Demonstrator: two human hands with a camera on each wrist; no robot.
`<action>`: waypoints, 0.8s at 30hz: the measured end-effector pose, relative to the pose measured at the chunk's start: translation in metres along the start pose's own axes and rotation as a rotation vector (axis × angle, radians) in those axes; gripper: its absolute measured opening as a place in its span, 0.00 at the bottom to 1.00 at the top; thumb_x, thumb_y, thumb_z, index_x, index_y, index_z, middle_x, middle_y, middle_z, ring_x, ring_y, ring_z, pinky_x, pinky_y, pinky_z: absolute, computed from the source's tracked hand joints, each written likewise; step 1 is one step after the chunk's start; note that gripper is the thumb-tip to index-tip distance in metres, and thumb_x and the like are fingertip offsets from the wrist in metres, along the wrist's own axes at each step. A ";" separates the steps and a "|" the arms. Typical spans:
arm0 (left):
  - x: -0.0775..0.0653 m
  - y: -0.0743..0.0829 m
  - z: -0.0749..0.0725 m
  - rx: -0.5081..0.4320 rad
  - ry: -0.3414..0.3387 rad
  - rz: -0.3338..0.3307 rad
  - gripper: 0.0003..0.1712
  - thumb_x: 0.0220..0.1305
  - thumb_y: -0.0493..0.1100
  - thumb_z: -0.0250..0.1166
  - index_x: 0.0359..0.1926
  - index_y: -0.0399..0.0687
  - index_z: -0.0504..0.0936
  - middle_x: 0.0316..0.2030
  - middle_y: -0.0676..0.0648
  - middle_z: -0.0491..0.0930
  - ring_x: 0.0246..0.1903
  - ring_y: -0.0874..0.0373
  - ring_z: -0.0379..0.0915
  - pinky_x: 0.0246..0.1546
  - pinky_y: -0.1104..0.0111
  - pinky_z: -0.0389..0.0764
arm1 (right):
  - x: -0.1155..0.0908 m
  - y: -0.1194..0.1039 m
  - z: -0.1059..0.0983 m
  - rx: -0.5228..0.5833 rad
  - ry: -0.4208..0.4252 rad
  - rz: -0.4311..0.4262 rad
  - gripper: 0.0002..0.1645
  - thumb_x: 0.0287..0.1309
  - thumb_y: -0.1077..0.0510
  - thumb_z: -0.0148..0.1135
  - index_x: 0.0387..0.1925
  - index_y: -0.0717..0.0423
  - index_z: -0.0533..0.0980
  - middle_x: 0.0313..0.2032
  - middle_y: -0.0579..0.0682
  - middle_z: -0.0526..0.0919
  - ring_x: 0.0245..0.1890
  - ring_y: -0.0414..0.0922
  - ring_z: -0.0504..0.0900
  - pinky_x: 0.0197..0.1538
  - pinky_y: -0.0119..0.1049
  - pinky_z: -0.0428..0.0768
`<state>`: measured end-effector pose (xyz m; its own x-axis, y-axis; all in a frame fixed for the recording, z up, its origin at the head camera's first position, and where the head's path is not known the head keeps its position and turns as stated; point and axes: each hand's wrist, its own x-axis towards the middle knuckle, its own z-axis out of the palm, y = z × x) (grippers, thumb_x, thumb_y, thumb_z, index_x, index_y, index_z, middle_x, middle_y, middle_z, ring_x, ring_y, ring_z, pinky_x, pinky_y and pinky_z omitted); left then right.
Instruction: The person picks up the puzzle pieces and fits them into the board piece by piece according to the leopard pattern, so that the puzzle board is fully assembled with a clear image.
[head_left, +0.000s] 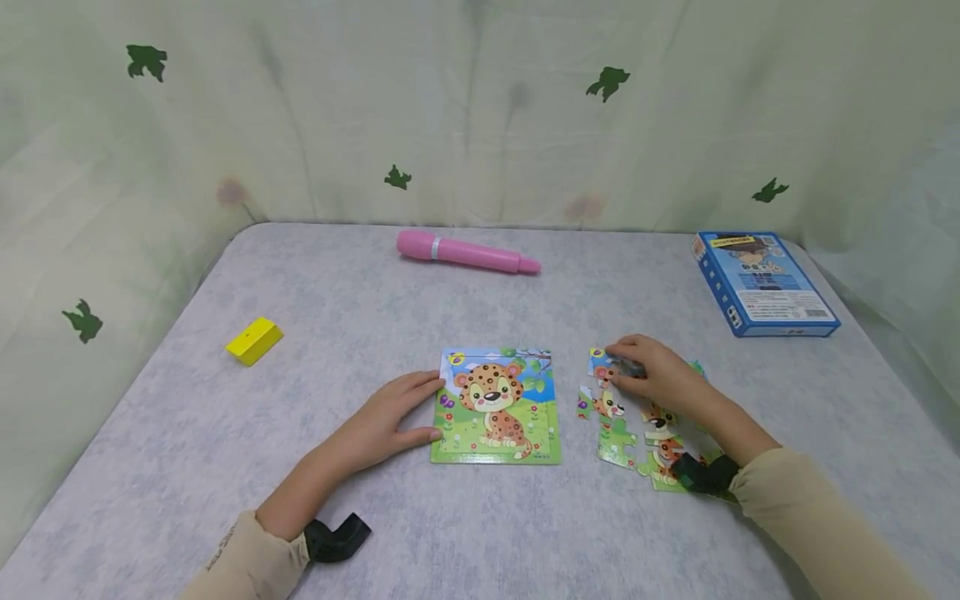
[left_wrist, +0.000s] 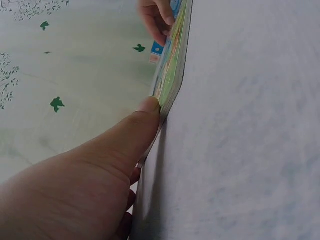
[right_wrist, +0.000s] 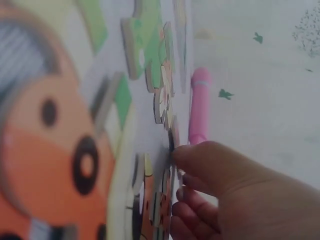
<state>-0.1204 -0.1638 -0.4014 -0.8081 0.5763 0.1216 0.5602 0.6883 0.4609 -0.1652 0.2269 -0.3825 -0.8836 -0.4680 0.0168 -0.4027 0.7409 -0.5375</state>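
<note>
A square leopard picture board [head_left: 495, 408] lies flat on the table. My left hand [head_left: 386, 421] rests at its left edge, fingertips on the upper part and thumb lower down; the left wrist view shows the thumb [left_wrist: 132, 132] against the board's side. To the right, my right hand [head_left: 660, 371] pinches a blue-and-orange puzzle piece [head_left: 597, 358] between thumb and fingers, at the top of a partly joined leopard jigsaw [head_left: 617, 446]. Other jigsaw pieces [head_left: 663, 458] lie below that hand, partly hidden by the forearm and wrist camera.
A pink marker-shaped tube [head_left: 472, 253] lies near the table's back edge. At the back right is a blue box [head_left: 768, 283], and a yellow block [head_left: 255, 341] sits on the left. A pale curtain [head_left: 480, 108] with green bird shapes hangs behind the table.
</note>
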 end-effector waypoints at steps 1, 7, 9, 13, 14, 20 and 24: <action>0.000 0.000 0.000 0.001 -0.001 -0.001 0.38 0.48 0.63 0.53 0.59 0.54 0.57 0.58 0.54 0.53 0.57 0.59 0.44 0.53 0.61 0.51 | 0.000 -0.001 0.000 -0.010 0.011 -0.007 0.26 0.49 0.51 0.55 0.50 0.57 0.67 0.47 0.54 0.65 0.47 0.50 0.65 0.43 0.45 0.67; -0.001 0.000 0.000 0.001 -0.004 -0.006 0.38 0.47 0.64 0.52 0.59 0.55 0.57 0.58 0.54 0.53 0.57 0.59 0.44 0.53 0.61 0.51 | -0.002 -0.018 -0.006 -0.009 0.134 -0.083 0.24 0.48 0.51 0.55 0.48 0.56 0.68 0.45 0.52 0.67 0.45 0.48 0.66 0.41 0.44 0.69; -0.001 0.001 0.000 0.001 -0.005 -0.007 0.39 0.47 0.64 0.52 0.59 0.55 0.57 0.58 0.54 0.53 0.57 0.59 0.44 0.53 0.61 0.51 | -0.002 -0.028 -0.008 0.003 0.178 -0.120 0.24 0.47 0.51 0.56 0.48 0.55 0.69 0.45 0.50 0.68 0.46 0.47 0.66 0.42 0.44 0.68; 0.000 0.002 -0.001 -0.001 -0.009 -0.008 0.39 0.48 0.64 0.52 0.59 0.54 0.57 0.58 0.54 0.53 0.57 0.59 0.44 0.53 0.61 0.50 | 0.001 -0.054 -0.008 0.053 0.226 -0.175 0.24 0.47 0.49 0.56 0.48 0.52 0.69 0.45 0.46 0.67 0.47 0.44 0.65 0.43 0.43 0.68; 0.000 0.002 -0.001 -0.001 -0.010 -0.008 0.39 0.48 0.64 0.52 0.59 0.54 0.57 0.58 0.54 0.52 0.57 0.59 0.44 0.53 0.61 0.50 | 0.003 -0.061 -0.007 0.068 0.231 -0.190 0.24 0.47 0.49 0.55 0.48 0.52 0.68 0.46 0.45 0.67 0.47 0.43 0.65 0.44 0.43 0.68; -0.001 0.003 -0.003 -0.002 -0.012 -0.009 0.38 0.48 0.63 0.52 0.59 0.54 0.57 0.58 0.54 0.53 0.57 0.58 0.44 0.53 0.61 0.50 | 0.020 -0.091 0.011 0.145 0.204 -0.259 0.25 0.48 0.48 0.54 0.49 0.51 0.67 0.46 0.42 0.66 0.47 0.41 0.65 0.45 0.39 0.68; 0.000 0.004 -0.004 -0.008 -0.012 -0.006 0.38 0.48 0.63 0.52 0.59 0.53 0.57 0.58 0.53 0.53 0.57 0.58 0.44 0.53 0.61 0.51 | 0.033 -0.102 0.030 0.142 0.162 -0.244 0.25 0.47 0.50 0.56 0.49 0.51 0.68 0.45 0.42 0.67 0.46 0.39 0.65 0.46 0.36 0.67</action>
<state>-0.1187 -0.1631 -0.3965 -0.8094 0.5772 0.1081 0.5535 0.6885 0.4686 -0.1456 0.1214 -0.3526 -0.7963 -0.5323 0.2875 -0.5799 0.5364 -0.6131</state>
